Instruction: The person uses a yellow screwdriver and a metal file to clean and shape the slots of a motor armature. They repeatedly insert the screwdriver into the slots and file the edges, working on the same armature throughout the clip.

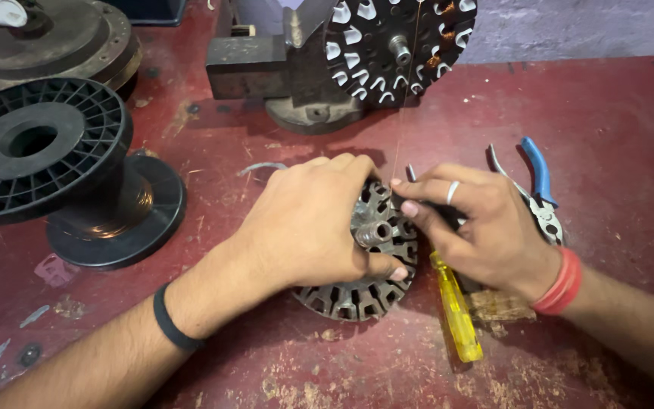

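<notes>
My left grip [308,223] was closed over the round metal core [365,265] on the red worktop [615,136], pressing it so it stayed put. My right grip [478,220], just beside, pinched a thin wire [399,144]. A yellow screwdriver [456,310] lay under it. Beyond sat blue pliers [539,182] and a black spool [47,151].

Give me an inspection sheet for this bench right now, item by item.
Surface: worn red-painted table, chipped and scratched.
Job's things: slotted round metal stator core lying flat; thin copper wire running up from it.
Clutter: yellow-handled screwdriver, blue-handled pliers, black plastic spool, second stator on a metal stand.
Grippers: left hand pressing on the core; right hand pinching the wire.
Cables: nothing seen.
Surroundings: grey wall behind.
</notes>
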